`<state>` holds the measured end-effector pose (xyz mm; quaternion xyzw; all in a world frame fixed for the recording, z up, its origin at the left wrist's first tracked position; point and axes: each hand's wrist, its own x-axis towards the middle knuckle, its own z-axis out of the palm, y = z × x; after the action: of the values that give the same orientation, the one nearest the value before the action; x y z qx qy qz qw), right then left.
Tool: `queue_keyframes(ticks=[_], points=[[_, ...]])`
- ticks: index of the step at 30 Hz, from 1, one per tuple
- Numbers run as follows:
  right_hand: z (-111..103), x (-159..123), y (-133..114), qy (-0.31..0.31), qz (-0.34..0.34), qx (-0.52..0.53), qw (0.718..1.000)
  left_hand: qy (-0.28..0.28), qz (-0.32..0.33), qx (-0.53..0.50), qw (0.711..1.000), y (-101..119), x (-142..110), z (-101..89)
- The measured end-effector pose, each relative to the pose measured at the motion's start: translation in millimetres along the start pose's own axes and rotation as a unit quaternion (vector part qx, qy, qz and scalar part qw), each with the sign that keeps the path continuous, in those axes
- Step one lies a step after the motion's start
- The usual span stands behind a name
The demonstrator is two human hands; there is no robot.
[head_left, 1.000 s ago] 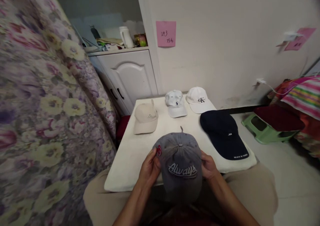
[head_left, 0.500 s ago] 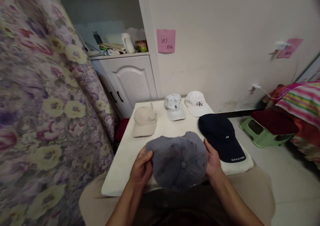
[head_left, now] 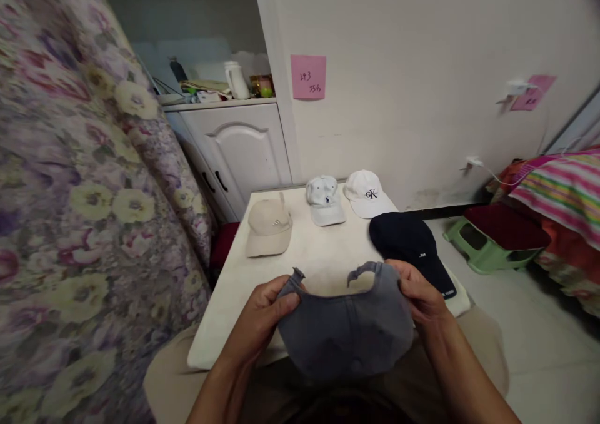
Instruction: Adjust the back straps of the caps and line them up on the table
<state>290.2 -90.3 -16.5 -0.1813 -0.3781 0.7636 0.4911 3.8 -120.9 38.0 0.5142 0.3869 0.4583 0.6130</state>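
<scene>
Our cream-topped table (head_left: 220,330) lies beneath; over its near edge we hold the grey cap (head_left: 347,336), probably light, soft and floppy, best gripped by its sides; our left hand (head_left: 262,314) and right hand (head_left: 424,292) pinch it there, fingers closed on cloth; its strap ends (head_left: 363,269) stand apart.

Gray cap (head_left: 347,333), lower center: brim out of sight. Navy cap (head_left: 403,236): brim part-hidden behind right hand (head_left: 422,292). Curtain (head_left: 94,236) cut by left edge, striped cloth (head_left: 567,186) by right. Upper-right note (head_left: 521,103): writing too small.
</scene>
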Motion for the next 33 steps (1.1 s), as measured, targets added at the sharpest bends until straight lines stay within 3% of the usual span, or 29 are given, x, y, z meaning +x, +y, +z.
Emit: queue_keyframes(ticks=[5,10,16,22,27,33], points=[[-7,-29,-3,-0.058,0.078,-0.115,0.989,-0.051,-0.055,0.063,0.995,-4,-8,11.0],[-6,-42,-9,-0.057,0.048,-0.173,0.982,-0.051,-0.048,0.088,0.994,-5,-14,21.2],[7,-35,-17,-0.131,0.079,-0.223,0.963,-0.055,-0.022,0.126,0.990,-2,-17,25.6],[37,-11,-39,-0.028,-0.033,-0.304,0.952,-0.007,0.028,0.187,0.982,12,-8,22.5],[60,13,-57,0.015,-0.119,-0.292,0.949,0.035,0.097,0.243,0.965,33,-3,23.4],[68,25,-41,0.027,-0.123,-0.253,0.959,0.076,0.150,0.314,0.935,30,-5,27.7]])
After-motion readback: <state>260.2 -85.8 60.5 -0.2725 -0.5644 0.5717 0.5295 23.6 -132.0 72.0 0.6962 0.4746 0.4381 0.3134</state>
